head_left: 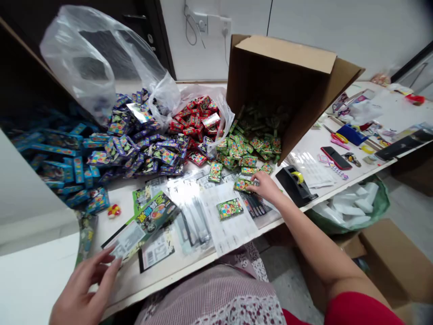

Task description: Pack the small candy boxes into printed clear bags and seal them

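At the lower left, my left hand point(89, 284) pinches the near edge of a green and black printed packet point(157, 212), which lies tilted over other flat packaging. My right hand point(265, 186) has its fingers closed on a small green box point(241, 184) in front of the green heap. Another green box point(230, 208) lies flat on a white printed sheet point(233, 232) between my hands. Beyond my right hand, many small green boxes point(238, 149) spill from an open cardboard box point(291, 99).
Piles of blue boxes point(64, 167), purple boxes point(145, 149) and red boxes point(194, 118) fill the table's back left, with clear plastic bags point(81, 67) around some. A black tape dispenser point(294, 185) stands near the front edge. Further right lies a red phone point(335, 158).
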Motion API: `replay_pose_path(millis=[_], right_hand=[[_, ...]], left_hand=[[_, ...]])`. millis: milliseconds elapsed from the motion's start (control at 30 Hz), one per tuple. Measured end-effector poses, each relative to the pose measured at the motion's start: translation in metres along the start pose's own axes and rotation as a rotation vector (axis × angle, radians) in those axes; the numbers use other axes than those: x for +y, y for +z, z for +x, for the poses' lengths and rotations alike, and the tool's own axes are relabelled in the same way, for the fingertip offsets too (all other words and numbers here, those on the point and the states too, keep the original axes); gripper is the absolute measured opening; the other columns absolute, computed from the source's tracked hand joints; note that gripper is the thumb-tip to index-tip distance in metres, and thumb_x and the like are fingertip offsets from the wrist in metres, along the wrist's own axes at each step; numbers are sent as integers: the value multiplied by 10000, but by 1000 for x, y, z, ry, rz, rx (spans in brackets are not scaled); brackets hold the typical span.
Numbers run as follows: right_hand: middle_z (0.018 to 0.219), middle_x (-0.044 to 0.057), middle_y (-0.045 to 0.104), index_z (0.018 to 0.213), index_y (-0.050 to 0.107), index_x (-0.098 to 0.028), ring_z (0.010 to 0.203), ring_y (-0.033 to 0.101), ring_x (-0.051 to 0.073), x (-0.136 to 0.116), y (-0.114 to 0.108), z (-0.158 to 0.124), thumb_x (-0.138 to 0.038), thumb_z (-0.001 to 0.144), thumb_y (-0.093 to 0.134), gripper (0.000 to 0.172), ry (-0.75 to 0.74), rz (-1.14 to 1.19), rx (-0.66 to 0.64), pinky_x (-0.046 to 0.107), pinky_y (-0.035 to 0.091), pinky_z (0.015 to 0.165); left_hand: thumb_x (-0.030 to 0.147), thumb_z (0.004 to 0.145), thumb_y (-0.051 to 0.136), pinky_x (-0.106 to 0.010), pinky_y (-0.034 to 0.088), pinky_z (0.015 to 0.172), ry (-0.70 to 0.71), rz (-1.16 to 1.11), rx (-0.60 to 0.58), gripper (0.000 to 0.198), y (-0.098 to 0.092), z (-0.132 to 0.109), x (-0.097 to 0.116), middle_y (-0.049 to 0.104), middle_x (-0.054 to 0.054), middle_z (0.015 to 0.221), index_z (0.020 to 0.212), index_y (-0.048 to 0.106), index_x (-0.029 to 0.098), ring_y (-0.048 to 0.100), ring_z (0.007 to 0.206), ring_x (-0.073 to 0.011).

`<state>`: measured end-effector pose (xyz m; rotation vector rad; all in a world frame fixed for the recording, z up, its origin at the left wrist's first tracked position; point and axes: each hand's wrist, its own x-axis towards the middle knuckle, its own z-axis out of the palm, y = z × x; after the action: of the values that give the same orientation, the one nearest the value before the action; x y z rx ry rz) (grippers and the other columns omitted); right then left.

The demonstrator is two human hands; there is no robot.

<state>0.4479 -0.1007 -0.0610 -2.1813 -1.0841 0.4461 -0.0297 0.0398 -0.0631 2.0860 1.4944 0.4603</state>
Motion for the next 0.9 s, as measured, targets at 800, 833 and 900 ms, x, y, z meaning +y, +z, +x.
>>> replay_pose_path(millis=[800, 833, 900], right_hand=[[1165, 105, 598, 1138, 519, -243, 1113, 577, 282, -161, 103, -88, -480, 761, 679, 473, -333, 486, -517, 474, 538, 889], [1332, 123, 509, 1258, 472, -257, 1277, 454, 315, -164, 99, -88, -445, 740, 716, 602, -488, 361, -512, 521, 451, 1007], [1499, 111, 333, 1418, 336, -287, 1413, 243, 332, -168, 89, -87, -352, 708, 758, 828, -753, 111, -531, 552, 292, 1125]], left_hand=[[383, 759, 717, -220, 464, 558, -125, -1204, -296, 408, 36, 0, 101, 622, -47, 951, 1061, 560, 158, 571, 715, -126], [378, 751, 724, -218, 460, 556, -120, -1190, -322, 404, 35, -1, 99, 620, -45, 936, 1050, 567, 155, 566, 711, -124], [385, 741, 733, -218, 450, 549, -93, -1133, -423, 393, 35, -3, 96, 606, -32, 867, 1013, 577, 149, 558, 687, -122]])
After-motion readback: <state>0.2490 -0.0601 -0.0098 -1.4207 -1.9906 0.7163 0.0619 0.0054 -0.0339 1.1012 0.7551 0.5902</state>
